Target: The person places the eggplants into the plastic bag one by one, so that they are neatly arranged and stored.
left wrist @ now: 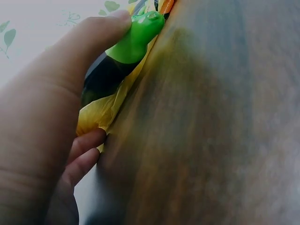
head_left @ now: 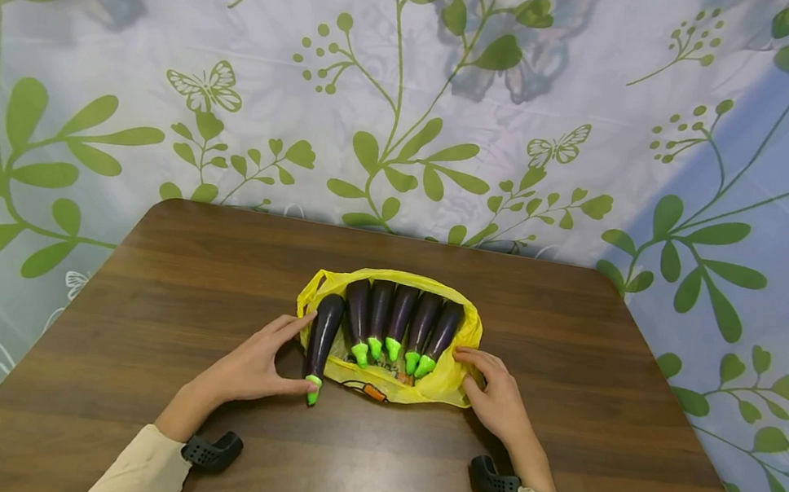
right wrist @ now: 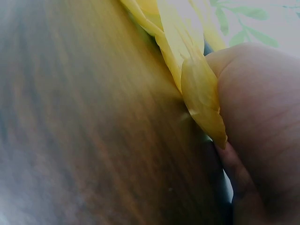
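Note:
A yellow plastic bag (head_left: pixel 447 388) lies with its mouth spread on the table, and several dark purple eggplants (head_left: pixel 402 313) with bright green stems rest side by side in it. One more eggplant (head_left: pixel 326 332) lies at the bag's left edge, its stem end over the front rim. My left hand (head_left: pixel 254 364) holds this one lengthwise, thumb on the green stem (left wrist: pixel 133 40) and a fingertip near the other end. On the right, my right hand (head_left: pixel 498 394) pinches the bag's side; the yellow plastic (right wrist: pixel 201 93) shows folded against the thumb in the right wrist view.
A brown wood-grain table (head_left: pixel 367 472) carries everything. Behind it hangs a pale cloth (head_left: pixel 410 117) printed with green leaves and butterflies. Each wrist wears a black strap mount (head_left: pixel 212 450). One bag handle loop (head_left: pixel 313 284) stands at the left.

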A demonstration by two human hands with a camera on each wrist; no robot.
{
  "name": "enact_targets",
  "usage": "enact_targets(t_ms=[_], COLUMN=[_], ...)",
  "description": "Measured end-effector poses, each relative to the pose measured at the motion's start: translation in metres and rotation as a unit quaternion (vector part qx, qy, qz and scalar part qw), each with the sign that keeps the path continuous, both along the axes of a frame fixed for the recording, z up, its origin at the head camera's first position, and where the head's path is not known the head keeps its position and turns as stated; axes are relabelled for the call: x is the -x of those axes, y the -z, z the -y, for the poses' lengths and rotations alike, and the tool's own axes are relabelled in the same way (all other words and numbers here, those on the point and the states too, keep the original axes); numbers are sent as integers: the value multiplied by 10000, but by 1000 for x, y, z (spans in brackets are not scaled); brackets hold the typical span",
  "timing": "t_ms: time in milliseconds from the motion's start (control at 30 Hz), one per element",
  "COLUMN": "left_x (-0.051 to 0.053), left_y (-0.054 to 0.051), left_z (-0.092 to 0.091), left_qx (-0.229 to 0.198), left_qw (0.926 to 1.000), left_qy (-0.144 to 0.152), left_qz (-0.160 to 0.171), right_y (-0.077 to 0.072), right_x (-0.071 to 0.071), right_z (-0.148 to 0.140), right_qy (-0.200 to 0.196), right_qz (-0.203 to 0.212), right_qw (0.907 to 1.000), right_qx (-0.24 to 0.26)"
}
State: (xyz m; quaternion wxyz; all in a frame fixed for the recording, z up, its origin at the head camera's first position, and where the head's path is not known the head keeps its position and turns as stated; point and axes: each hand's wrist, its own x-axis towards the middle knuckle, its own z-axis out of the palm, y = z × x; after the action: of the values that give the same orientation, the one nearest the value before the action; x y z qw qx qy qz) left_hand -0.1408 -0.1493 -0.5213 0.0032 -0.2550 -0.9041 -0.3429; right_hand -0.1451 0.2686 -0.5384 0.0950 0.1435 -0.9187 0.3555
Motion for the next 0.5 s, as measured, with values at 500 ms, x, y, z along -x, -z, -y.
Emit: enact_targets(t_ms=[500], left_x=[-1], left_y=[-1], left_z=[-1], left_qx=[165], left_qw=[9997], left_qy=[-33], left_qz=[-170], right_y=[-4], right_x=[-2], right_z=[2], right_qy=[8], right_qz=[29], right_qw=[10000], right_qx=[-11])
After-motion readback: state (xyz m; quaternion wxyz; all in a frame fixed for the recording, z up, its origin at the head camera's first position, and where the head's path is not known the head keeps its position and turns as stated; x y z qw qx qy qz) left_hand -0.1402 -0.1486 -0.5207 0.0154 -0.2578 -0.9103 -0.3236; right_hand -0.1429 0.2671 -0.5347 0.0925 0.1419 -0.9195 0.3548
